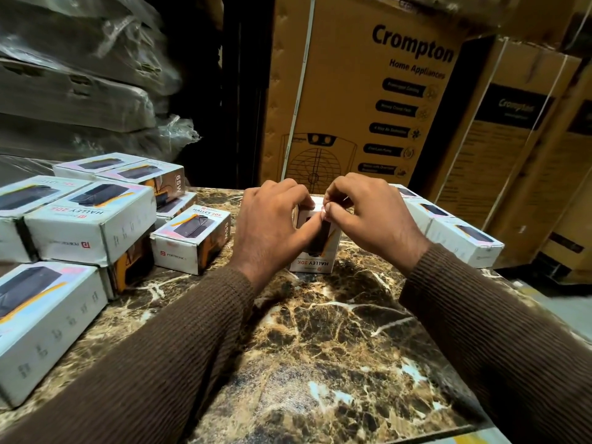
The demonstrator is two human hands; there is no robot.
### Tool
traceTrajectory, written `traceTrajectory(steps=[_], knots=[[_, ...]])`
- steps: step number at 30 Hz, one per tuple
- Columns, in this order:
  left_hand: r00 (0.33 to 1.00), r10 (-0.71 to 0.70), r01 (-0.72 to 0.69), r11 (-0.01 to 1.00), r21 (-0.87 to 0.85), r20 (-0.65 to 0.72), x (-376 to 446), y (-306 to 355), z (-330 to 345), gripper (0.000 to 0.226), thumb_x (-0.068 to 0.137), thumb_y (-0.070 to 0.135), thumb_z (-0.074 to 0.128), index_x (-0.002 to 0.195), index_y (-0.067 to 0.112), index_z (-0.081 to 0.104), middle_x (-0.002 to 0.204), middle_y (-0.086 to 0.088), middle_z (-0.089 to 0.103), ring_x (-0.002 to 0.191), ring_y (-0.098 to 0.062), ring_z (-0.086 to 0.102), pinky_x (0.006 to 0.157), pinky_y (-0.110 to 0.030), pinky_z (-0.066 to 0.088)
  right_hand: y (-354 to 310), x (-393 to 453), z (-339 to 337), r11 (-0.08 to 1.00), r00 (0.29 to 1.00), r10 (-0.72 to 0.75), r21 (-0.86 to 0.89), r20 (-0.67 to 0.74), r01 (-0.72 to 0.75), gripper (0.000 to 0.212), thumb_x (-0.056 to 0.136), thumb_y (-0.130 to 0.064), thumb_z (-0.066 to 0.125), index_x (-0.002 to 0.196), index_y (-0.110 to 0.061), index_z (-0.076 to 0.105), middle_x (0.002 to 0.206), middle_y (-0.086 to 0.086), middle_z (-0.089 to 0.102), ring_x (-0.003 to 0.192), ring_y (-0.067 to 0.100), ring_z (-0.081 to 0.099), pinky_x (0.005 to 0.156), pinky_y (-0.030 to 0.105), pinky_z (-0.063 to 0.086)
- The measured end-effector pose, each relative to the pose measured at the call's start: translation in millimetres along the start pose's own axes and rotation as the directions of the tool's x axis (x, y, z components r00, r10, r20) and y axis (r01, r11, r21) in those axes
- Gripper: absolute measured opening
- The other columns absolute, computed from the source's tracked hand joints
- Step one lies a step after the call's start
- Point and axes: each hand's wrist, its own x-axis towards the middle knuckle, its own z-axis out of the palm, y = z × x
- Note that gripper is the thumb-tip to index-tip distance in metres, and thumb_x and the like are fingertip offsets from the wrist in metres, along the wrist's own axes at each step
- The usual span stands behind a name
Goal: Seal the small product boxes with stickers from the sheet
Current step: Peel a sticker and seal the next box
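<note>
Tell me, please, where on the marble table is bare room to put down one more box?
The widest bare patch of the table lies near the person, between the two sleeves and in front of the held box. A narrow strip runs between that box and the lone box. The left stacks and right row are crowded.

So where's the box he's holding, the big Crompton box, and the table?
Held box (317,251): head view, its front face below the hands.
Crompton box (346,100): head view, its brown front panel.
Table (320,341): head view, bare marble top.
</note>
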Motion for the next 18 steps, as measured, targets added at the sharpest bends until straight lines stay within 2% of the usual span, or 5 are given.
traceTrajectory(steps=[8,13,18], knots=[[1.000,0.000,-0.001,0.999,0.039,0.006,-2,0,2,0.022,0.097,0.050,0.061,0.096,0.027,0.062,0.093,0.013,0.056,0.088,-0.009,0.047,0.083,-0.030,0.031,-4,-1,4,0.999,1.000,0.021,-0.047,-0.009,-0.022,0.012,0.102,-0.030,0.059,0.106,-0.026,0.070,0.102,-0.009,0.063,0.096,0.011,0.058,0.082,0.032,0.049],[1.000,0.001,-0.001,1.000,0.024,-0.002,-2,-1,3,0.023,0.097,0.050,0.061,0.097,0.027,0.062,0.093,0.014,0.056,0.087,-0.009,0.047,0.083,-0.032,0.034,3,-14,1,0.997,0.997,-0.043,0.059,-0.071,0.047,0.026,0.101,-0.028,0.064,0.126,-0.026,0.070,0.108,-0.012,0.069,0.098,0.007,0.064,0.085,0.036,0.056],[1.000,0.004,-0.004,1.000,-0.010,0.005,-3,-2,3,0.020,0.098,0.048,0.061,0.097,0.028,0.062,0.093,0.015,0.055,0.087,-0.008,0.047,0.084,-0.031,0.033,9,-23,9,0.991,0.990,-0.060,0.108,-0.129,0.074,0.016,0.098,-0.029,0.067,0.112,-0.024,0.074,0.102,-0.010,0.069,0.095,0.012,0.065,0.077,0.043,0.060]])
